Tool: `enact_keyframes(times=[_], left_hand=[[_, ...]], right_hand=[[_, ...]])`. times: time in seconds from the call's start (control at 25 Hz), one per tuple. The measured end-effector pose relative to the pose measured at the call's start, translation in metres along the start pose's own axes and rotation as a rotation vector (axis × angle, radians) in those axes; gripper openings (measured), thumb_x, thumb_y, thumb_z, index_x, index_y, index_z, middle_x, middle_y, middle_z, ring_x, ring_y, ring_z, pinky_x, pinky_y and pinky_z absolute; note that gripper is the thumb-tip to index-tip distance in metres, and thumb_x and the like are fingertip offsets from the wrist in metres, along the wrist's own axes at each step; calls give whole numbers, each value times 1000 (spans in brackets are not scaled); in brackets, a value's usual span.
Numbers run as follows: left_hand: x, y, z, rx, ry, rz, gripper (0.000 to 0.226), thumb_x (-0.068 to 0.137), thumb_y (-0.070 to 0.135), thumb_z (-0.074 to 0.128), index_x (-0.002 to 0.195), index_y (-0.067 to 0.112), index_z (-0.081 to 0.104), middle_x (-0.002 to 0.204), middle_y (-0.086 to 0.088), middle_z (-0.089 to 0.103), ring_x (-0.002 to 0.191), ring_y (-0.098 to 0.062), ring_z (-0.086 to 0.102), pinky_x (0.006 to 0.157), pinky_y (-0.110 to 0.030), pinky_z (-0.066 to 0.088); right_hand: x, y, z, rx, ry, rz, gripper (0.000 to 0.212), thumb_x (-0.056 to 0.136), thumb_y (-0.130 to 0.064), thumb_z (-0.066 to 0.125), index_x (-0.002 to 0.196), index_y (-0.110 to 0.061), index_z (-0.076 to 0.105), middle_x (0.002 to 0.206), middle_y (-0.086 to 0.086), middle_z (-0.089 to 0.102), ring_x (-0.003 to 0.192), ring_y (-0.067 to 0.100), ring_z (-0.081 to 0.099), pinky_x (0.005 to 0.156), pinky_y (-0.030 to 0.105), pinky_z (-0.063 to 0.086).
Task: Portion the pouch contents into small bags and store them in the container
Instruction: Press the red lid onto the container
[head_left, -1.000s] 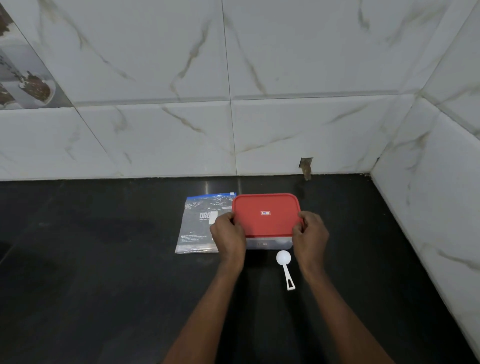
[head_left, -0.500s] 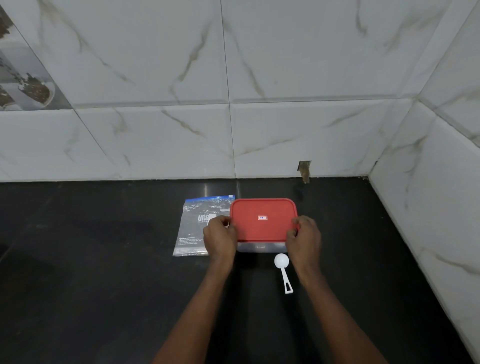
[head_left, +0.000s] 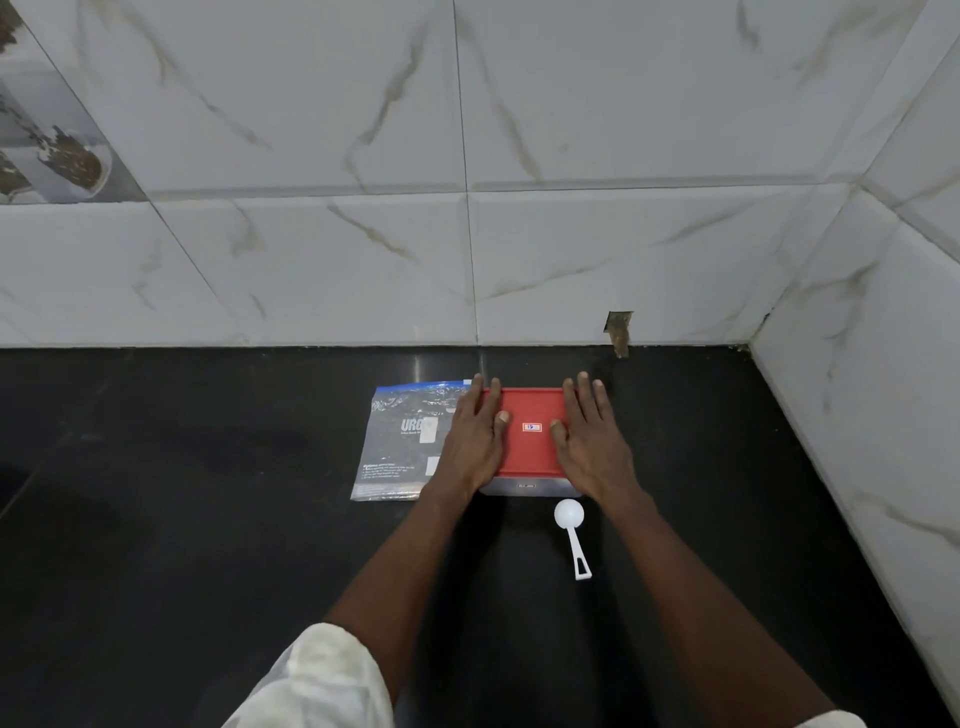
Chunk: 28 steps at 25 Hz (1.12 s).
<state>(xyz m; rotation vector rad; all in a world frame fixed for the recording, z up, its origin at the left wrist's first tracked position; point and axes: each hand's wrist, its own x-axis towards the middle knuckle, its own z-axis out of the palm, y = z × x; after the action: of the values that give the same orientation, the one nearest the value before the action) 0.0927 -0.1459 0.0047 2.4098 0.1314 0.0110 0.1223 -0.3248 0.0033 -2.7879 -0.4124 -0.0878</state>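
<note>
Pressing our left hand (head_left: 475, 436) and right hand (head_left: 592, 447) flat on the red rectangular plastic lid (head_left: 530, 452), we likely seat it on its clear container (head_left: 524, 487). Both are spread straight, gripping nothing.

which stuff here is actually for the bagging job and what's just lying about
For the job:
pouch
container, red lid on, left hand and right hand flat on it
white scoop, likely for portioning
No small bags in view.

Just there:
chipped gap in the wall tile
patterned tile, far left
</note>
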Motion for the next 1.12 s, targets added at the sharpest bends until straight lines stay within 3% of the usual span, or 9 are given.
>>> enact_keyframes(times=[0.12, 0.4, 0.52, 0.64, 0.72, 0.8, 0.88, 0.96, 1.12], left_hand=[[1, 2, 0, 11, -2, -3, 53, 109, 32, 33, 159, 17, 25, 170, -7, 8, 156, -27, 11, 126, -41, 15], [2, 3, 3, 89, 39, 24, 53, 109, 30, 32, 159, 14, 24, 169, -10, 13, 156, -27, 13, 126, -36, 11], [3, 3, 4, 100, 45, 29, 55, 109, 32, 33, 160, 16, 23, 169, -8, 10, 155, -28, 14, 126, -36, 12], [3, 3, 2, 161, 0, -30, 57, 107, 42, 30, 161, 25, 19, 170, -2, 4, 155, -30, 13, 124, -50, 17], [-2, 6, -2, 141, -15, -69, 57, 106, 49, 27, 160, 33, 17, 171, 1, 0, 156, -28, 7, 122, -58, 12], [-10, 9, -9, 68, 99, -18, 53, 106, 46, 33, 157, 29, 31, 169, -5, 13, 154, -28, 16, 122, -55, 16], [-28, 10, -13, 41, 250, 117, 40, 103, 32, 49, 138, 17, 59, 153, -12, 45, 140, -32, 44, 116, -46, 35], [-54, 5, -8, 93, 331, 237, 28, 95, 21, 61, 120, 12, 72, 134, -11, 63, 122, -31, 60, 106, -40, 47], [-83, -12, 15, 152, 345, 354, 27, 84, 3, 73, 110, 8, 77, 117, -11, 71, 107, -30, 68, 95, -40, 56]], right_hand=[[2, 3, 4, -8, -2, -5, 77, 89, -45, 7, 153, -4, 17, 162, 15, 12, 150, 28, 1, 122, 35, 2], [5, 4, 8, 53, 2, 20, 84, 85, -54, 11, 153, -6, 22, 161, 12, 16, 150, 25, 4, 121, 33, 5], [5, 5, 8, 49, -36, 24, 84, 87, -58, 11, 153, -7, 18, 162, 11, 10, 150, 25, -1, 123, 39, 7], [5, 4, -1, 179, -53, 24, 69, 100, -50, 26, 155, -10, 12, 163, 7, 1, 150, 20, -7, 122, 40, 1], [-14, 2, -11, 331, 110, 69, 60, 102, -33, 42, 152, -10, 22, 161, 5, 12, 150, 19, 6, 120, 33, 7], [-53, 2, -13, 376, 370, 156, 33, 95, -17, 55, 128, -10, 53, 136, 8, 49, 129, 26, 44, 106, 29, 32], [-97, 0, -2, 263, 369, 201, 6, 90, -15, 58, 88, -12, 62, 92, 6, 58, 90, 27, 57, 75, 33, 42], [-129, -5, 18, 157, 217, 218, 17, 83, -23, 66, 70, -12, 61, 74, 4, 56, 71, 27, 59, 57, 32, 40], [-140, -12, 42, 15, -47, 245, 36, 47, -20, 95, 60, -11, 62, 61, 5, 56, 54, 25, 59, 38, 30, 44]])
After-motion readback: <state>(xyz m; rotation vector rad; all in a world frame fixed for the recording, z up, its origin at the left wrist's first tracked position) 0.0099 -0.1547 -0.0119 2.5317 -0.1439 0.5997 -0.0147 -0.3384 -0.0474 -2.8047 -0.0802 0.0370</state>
